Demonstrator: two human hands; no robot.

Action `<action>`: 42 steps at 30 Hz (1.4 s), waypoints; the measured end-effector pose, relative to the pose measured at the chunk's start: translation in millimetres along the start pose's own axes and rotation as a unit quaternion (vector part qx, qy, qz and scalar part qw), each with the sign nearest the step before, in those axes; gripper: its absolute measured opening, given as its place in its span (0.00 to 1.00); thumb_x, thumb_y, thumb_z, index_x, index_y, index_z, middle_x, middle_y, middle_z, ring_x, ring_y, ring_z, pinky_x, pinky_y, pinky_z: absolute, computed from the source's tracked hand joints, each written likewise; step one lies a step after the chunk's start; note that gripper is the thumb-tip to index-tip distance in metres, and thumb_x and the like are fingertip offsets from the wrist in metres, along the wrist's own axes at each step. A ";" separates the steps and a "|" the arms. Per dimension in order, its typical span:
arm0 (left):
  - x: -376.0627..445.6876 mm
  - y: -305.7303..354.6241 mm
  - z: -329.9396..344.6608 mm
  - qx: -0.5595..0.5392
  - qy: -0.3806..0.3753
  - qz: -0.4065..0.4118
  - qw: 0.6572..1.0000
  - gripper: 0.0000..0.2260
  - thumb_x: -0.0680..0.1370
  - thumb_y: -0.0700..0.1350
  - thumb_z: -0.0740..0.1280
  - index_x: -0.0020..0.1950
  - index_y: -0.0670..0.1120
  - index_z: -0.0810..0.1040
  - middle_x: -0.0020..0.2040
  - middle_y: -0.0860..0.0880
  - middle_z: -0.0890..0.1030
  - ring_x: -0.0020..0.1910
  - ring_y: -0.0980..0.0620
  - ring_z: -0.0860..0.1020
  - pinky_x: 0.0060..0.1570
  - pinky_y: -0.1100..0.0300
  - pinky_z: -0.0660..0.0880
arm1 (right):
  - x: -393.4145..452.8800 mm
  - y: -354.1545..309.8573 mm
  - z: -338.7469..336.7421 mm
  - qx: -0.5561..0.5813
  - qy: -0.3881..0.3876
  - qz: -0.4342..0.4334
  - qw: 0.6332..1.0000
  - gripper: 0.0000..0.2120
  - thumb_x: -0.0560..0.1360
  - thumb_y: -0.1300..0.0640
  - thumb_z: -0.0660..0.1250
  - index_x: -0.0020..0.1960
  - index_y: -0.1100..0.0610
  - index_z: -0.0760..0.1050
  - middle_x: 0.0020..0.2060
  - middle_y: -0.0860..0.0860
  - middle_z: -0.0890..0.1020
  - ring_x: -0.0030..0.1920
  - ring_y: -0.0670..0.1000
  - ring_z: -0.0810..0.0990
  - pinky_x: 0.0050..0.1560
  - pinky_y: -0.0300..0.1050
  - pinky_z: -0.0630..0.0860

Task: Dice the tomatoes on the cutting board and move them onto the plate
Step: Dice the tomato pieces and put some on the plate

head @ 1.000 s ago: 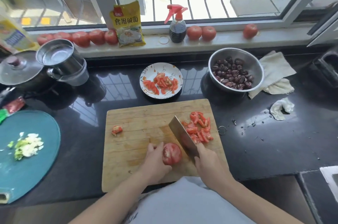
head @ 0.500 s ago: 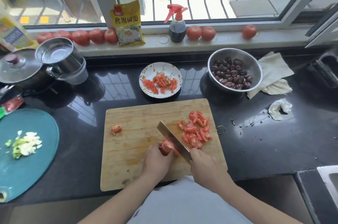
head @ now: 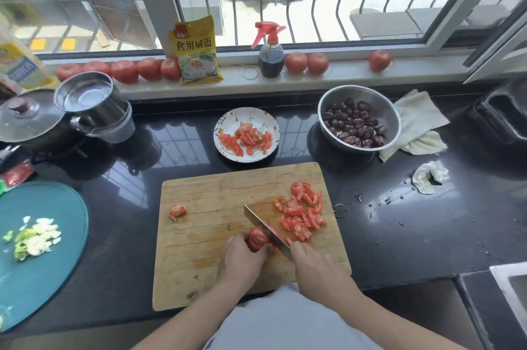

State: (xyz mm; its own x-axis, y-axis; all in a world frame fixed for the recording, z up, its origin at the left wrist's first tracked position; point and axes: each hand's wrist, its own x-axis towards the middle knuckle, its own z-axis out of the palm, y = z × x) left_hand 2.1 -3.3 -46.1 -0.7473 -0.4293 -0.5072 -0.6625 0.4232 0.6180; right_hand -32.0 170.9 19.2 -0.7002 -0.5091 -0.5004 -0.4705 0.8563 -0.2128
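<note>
Left hand [head: 242,258]: fingers curled, gripping tomato [head: 256,239] on board [head: 205,235].
Right hand [head: 316,269]: clenched round knife [head: 263,225], blade in tomato.

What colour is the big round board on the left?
Teal, seen in the head view.

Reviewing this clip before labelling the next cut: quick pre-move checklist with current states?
1. Left hand grips the tomato piece: ok.
2. Right hand holds the cleaver: ok.
3. Left fingertips clear of the blade: cannot tell, they sit very close to it.
4. Diced pile is right of the blade, out of the cut path: ok.
5. Stray piece on the cutting board gathered: not ok.
6. Plate has room for more: ok.
</note>
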 end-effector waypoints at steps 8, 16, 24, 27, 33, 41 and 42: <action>-8.1 5.5 2.4 0.027 0.021 0.038 0.999 0.16 0.76 0.58 0.73 0.57 0.52 0.75 0.53 0.54 0.79 0.55 0.50 0.78 0.49 0.54 0.75 | 8.8 1.4 0.8 0.021 0.000 -0.017 1.000 0.10 0.77 0.66 0.52 0.55 0.56 0.63 0.52 0.54 0.73 0.49 0.64 0.78 0.40 0.56 0.70; -10.2 9.2 2.9 0.041 0.033 0.050 0.997 0.15 0.76 0.58 0.73 0.54 0.51 0.74 0.51 0.53 0.78 0.53 0.48 0.78 0.49 0.51 0.77 | 11.6 7.5 3.4 0.053 -0.009 -0.023 0.998 0.11 0.75 0.68 0.54 0.51 0.54 0.59 0.50 0.53 0.71 0.48 0.64 0.77 0.39 0.56 0.68; -6.6 6.9 2.5 0.040 0.029 0.046 0.998 0.13 0.76 0.58 0.74 0.50 0.52 0.75 0.50 0.54 0.77 0.53 0.48 0.78 0.51 0.51 0.75 | -0.9 18.1 9.5 -0.009 -0.038 -0.013 0.999 0.11 0.81 0.59 0.58 0.62 0.55 0.62 0.56 0.54 0.74 0.52 0.61 0.78 0.34 0.52 0.62; -6.1 6.2 4.4 0.042 0.030 0.045 0.998 0.14 0.75 0.56 0.74 0.52 0.50 0.75 0.51 0.52 0.78 0.55 0.47 0.78 0.52 0.50 0.75 | 22.7 1.2 12.3 0.000 -0.004 -0.016 1.000 0.13 0.80 0.64 0.55 0.64 0.58 0.63 0.56 0.56 0.74 0.52 0.62 0.79 0.33 0.52 0.61; -7.1 4.1 3.7 0.050 0.037 0.046 0.997 0.14 0.76 0.58 0.73 0.51 0.51 0.74 0.50 0.52 0.78 0.54 0.48 0.77 0.49 0.52 0.74 | 18.7 4.1 9.8 0.016 -0.032 -0.012 0.999 0.13 0.79 0.62 0.60 0.62 0.57 0.62 0.56 0.55 0.74 0.54 0.61 0.78 0.39 0.50 0.62; -7.8 4.8 4.6 0.054 0.016 0.041 0.998 0.14 0.77 0.57 0.72 0.51 0.49 0.73 0.51 0.51 0.77 0.53 0.47 0.76 0.50 0.51 0.75 | 28.3 -6.4 22.4 0.086 -0.024 0.004 0.996 0.18 0.80 0.63 0.56 0.69 0.59 0.59 0.60 0.58 0.72 0.58 0.59 0.76 0.47 0.48 0.68; -8.6 5.4 5.3 0.055 0.014 0.040 0.998 0.14 0.78 0.56 0.71 0.52 0.49 0.73 0.52 0.50 0.77 0.53 0.46 0.77 0.51 0.50 0.75 | 41.3 -16.7 20.8 0.101 -0.008 0.000 0.995 0.19 0.81 0.62 0.56 0.71 0.59 0.60 0.61 0.58 0.72 0.57 0.60 0.76 0.47 0.49 0.68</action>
State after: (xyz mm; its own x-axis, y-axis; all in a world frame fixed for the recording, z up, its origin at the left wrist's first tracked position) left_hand 4.6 6.9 -41.6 -0.7967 -0.4128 -0.4414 -0.6043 0.5414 0.5845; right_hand -41.8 137.3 -15.3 -0.6906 -0.5090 -0.5138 -0.3523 0.8571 -0.3758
